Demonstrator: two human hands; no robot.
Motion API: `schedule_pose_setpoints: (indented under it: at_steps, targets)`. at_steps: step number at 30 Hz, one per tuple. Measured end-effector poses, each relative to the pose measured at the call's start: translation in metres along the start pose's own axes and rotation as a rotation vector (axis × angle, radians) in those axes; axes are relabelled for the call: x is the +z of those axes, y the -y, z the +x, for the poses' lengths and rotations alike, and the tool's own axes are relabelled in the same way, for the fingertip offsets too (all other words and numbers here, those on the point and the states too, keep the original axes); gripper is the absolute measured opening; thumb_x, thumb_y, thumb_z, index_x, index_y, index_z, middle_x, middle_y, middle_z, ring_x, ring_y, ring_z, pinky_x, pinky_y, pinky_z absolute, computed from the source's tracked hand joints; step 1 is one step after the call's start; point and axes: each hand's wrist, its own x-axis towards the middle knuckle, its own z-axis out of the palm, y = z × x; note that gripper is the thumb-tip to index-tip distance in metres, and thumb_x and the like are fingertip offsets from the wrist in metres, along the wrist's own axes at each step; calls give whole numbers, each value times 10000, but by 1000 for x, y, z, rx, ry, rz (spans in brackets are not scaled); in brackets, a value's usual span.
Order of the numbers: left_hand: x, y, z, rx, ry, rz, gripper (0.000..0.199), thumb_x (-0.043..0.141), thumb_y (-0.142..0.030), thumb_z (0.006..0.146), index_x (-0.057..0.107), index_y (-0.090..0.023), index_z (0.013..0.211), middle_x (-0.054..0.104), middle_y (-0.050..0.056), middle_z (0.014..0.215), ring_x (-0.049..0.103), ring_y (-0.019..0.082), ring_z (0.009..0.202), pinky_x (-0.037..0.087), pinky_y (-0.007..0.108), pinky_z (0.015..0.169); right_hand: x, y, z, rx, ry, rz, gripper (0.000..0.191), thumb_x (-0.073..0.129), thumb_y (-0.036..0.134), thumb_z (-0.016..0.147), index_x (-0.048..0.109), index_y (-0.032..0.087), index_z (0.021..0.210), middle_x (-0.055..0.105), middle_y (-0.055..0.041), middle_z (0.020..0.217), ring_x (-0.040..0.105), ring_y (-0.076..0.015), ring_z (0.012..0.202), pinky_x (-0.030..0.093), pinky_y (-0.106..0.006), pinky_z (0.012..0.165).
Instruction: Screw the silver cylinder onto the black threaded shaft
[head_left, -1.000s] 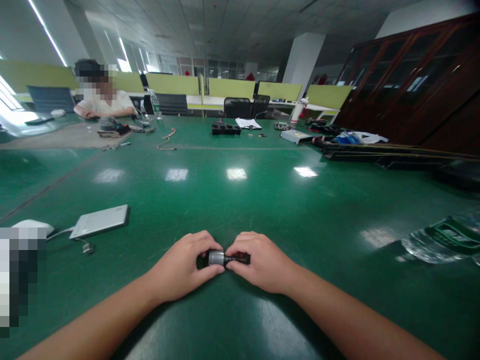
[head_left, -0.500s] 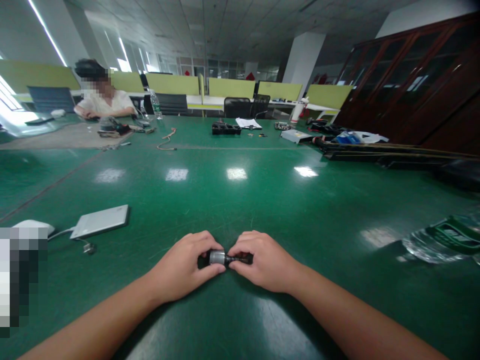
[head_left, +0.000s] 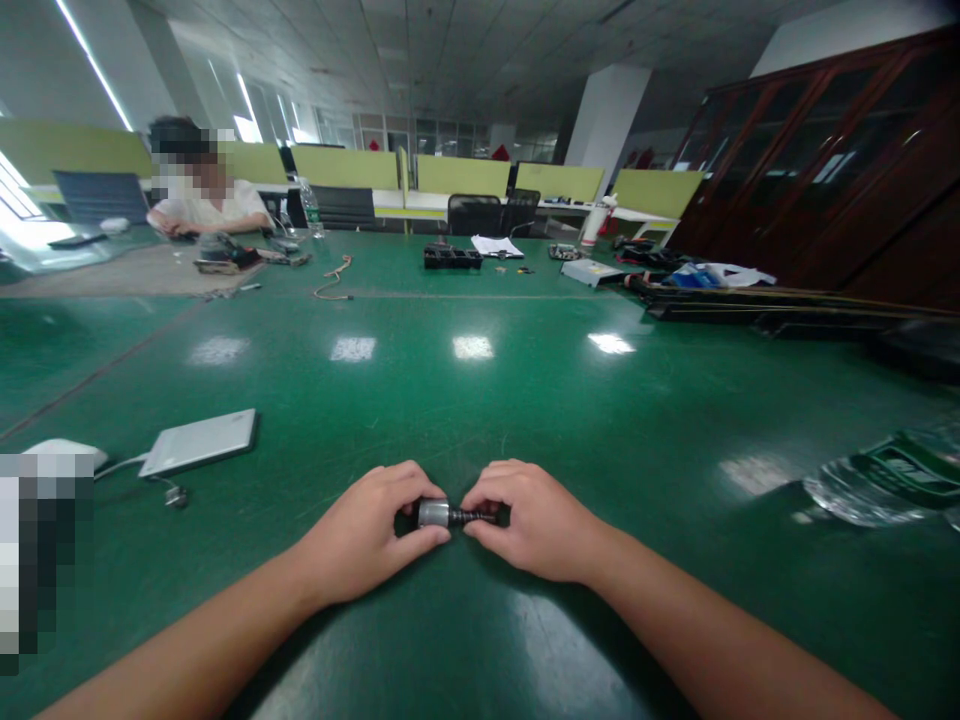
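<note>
Low over the green table, my left hand [head_left: 375, 525] pinches a small silver metal cylinder [head_left: 433, 513] between thumb and fingers. A dark ridged shaft [head_left: 458, 517] juts out of the cylinder's right side, and the piece lies roughly level. Thumb and fingertips of my right hand [head_left: 536, 520] close round the outer part of this shaft, whose far end is partly hidden in the hand. A short stretch of shaft shows between the two hands. I cannot make out what kind of part it is.
On the left lie a white flat box with a cable [head_left: 199, 443] and a small metal piece [head_left: 176, 495]. A water bottle [head_left: 885, 478] lies at the right. Farther back are a black tray [head_left: 452, 257], papers [head_left: 495, 246], and a seated person [head_left: 210, 205].
My right hand has shifted slightly to the right along the shaft, so a little more of it shows. My left hand and the cylinder have hardly moved.
</note>
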Motion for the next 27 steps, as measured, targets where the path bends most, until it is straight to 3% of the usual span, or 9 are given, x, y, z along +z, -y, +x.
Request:
schedule_pose_setpoints:
  at_steps: [18,27]
  targets:
    - [-1,-1,1,-28,-36,-27,167,643,-297,897,677,-201,1029,605,27,911,581,183,811,462,300,743,-10,-5,0,45,17,-31,78,696,167,777,730,187,845,654,-7,738,586,-144,723,428,-273,706]
    - [-1,0,1,-38,-48,-42,167,638,-305,906,677,-208,1035,602,22,919,584,179,807,464,296,742,-24,-20,-1,98,69,-3,93,721,169,744,746,183,832,661,-9,745,593,-132,691,445,-247,651]
